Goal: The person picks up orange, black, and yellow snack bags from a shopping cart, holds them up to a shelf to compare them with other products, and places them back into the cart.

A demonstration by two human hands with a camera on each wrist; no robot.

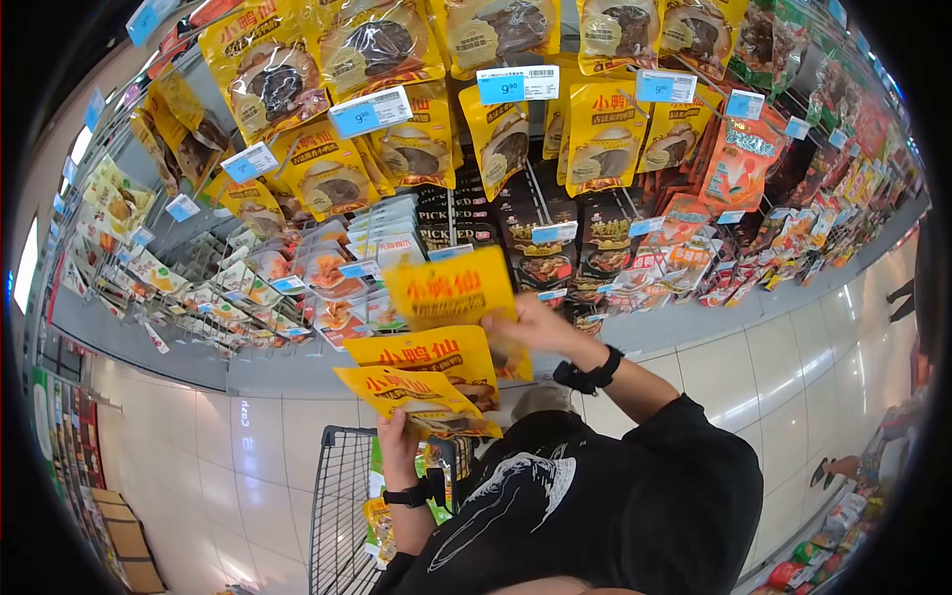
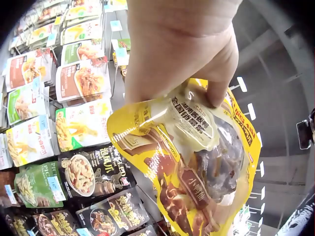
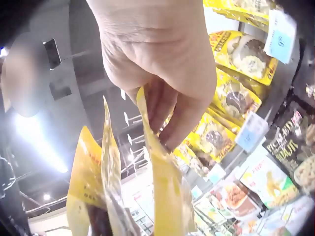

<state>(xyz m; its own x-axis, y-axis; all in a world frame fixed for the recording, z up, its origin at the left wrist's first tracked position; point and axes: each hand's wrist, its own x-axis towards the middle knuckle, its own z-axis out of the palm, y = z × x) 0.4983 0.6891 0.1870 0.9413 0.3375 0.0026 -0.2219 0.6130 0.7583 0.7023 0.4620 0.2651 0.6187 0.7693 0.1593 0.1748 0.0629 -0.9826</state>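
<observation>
My left hand grips a yellow pouch of packaged meat by its side, low in front of the body. A second yellow pouch stands right behind it, overlapping it in the head view. The left wrist view has my left hand over the held pouch, whose clear window shows dark meat. My right hand pinches another yellow pouch at its edge, farther toward the shelf. From the right wrist, that pouch appears edge-on between thumb and fingers, beside the other two.
Rows of similar yellow pouches hang on hooks with blue price tags. Black, white and orange packets fill the hooks around and below them. A wire shopping cart with packets inside stands by the left arm.
</observation>
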